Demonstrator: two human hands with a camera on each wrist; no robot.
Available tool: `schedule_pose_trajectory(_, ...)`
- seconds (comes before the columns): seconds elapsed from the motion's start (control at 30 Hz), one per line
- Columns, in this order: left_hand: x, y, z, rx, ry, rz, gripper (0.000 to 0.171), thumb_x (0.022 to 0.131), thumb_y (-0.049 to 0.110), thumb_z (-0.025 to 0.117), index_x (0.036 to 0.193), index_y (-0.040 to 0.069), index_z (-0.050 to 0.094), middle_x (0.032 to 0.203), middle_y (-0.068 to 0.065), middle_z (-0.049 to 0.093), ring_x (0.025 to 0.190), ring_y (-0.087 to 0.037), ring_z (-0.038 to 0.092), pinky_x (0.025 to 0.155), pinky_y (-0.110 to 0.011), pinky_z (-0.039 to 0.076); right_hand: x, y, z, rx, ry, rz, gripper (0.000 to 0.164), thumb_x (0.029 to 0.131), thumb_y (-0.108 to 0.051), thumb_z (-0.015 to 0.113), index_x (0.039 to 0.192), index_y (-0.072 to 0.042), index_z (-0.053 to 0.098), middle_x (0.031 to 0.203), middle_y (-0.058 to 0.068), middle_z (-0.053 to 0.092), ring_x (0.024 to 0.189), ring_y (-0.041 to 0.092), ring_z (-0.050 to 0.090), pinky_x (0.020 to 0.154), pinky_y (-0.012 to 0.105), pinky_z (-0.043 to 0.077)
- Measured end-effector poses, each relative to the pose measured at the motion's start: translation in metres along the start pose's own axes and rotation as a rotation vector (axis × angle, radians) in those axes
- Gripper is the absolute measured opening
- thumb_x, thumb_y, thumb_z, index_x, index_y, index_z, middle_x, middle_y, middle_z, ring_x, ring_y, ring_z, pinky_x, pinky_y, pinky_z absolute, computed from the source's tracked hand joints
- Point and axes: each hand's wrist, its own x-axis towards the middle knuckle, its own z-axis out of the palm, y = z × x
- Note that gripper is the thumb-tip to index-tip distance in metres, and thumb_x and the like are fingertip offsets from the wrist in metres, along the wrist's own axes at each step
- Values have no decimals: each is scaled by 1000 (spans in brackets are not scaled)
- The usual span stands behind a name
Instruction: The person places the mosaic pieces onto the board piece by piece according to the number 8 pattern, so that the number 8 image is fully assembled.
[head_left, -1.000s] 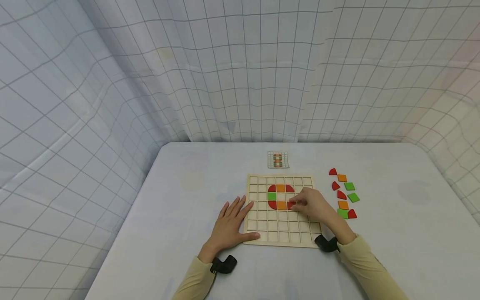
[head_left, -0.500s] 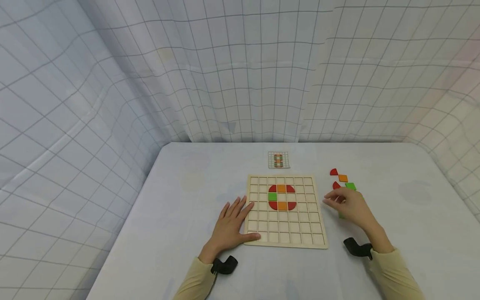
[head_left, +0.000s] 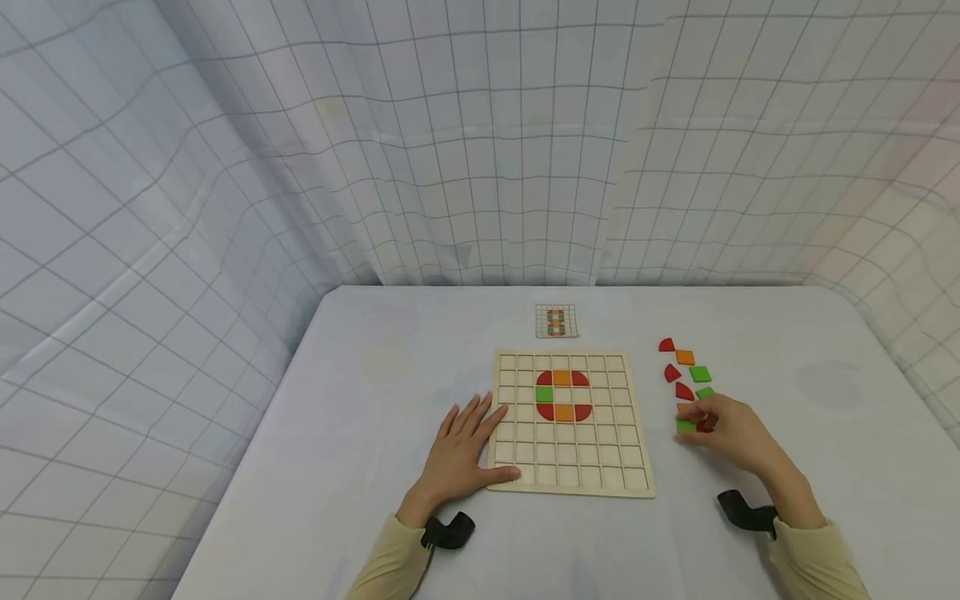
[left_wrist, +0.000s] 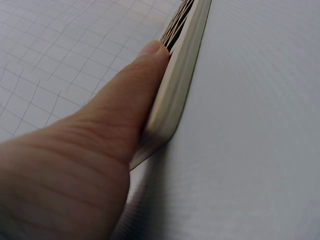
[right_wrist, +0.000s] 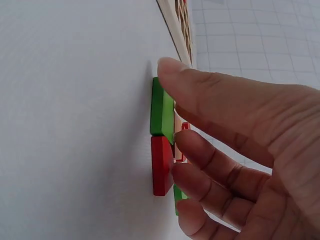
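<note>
My left hand [head_left: 455,460] lies flat with spread fingers along the left edge of the wooden grid board [head_left: 525,476]; its thumb rests on the near frame, also close up in the left wrist view. My right hand [head_left: 735,431] is beside the loose tiles at right, thumb and index finger at opposite edges of a green square tile [head_left: 686,426], pinching it on the table. A red quarter-round tile [right_wrist: 161,167] adjoins it, partly under the hand. On the board, red quarter-rounds [head_left: 544,412], orange squares [head_left: 563,412] and one green square [head_left: 543,394] form a rounded outline.
A small printed pattern card [head_left: 556,322] lies beyond the board. More loose tiles lie right of it: red quarter-rounds [head_left: 672,373], an orange square [head_left: 686,357] and a green square [head_left: 700,374]. Grid-patterned white curtains [head_left: 487,200] surround the white table.
My right hand has left the red quarter-round at the board's lower right corner of the outline and moved right to the loose green tile. The left hand has stayed put.
</note>
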Motion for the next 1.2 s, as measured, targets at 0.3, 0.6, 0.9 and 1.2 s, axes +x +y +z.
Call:
schedule_pose_trajectory(0.3, 0, 0, 0, -6, -10, -1, 93, 78, 67, 60, 152, 21, 26, 157, -5, 16, 143, -21, 7, 113, -44, 2, 1, 0, 3, -55, -5, -25, 26, 72, -10, 82, 95, 0, 74, 79, -1, 56, 70, 17, 47, 56, 26, 41)
schedule_pose_trajectory(0.6, 0, 0, -1, -9, -6, 6, 93, 79, 68, 59, 152, 21, 26, 156, -6, 17, 143, -21, 7, 113, -44, 2, 1, -1, 6, -51, 4, -34, 23, 71, -11, 83, 90, -4, 72, 78, 0, 53, 70, 17, 46, 56, 27, 40)
schedule_pose_trajectory(0.9, -1, 1, -1, -17, 21, 21, 93, 79, 69, 57, 151, 19, 29, 156, -8, 20, 143, -24, 11, 112, -46, 5, 0, -2, 10, 11, 26, -40, 24, 72, -11, 83, 90, -8, 68, 77, -2, 55, 70, 17, 47, 57, 25, 42)
schedule_pose_trajectory(1.2, 0, 0, 0, -5, -5, -1, 93, 79, 69, 58, 152, 22, 25, 157, -5, 16, 143, -20, 7, 113, -43, 2, 5, -1, 14, 30, 56, -43, 23, 72, -12, 83, 92, -8, 71, 73, -4, 54, 66, 15, 47, 56, 24, 41)
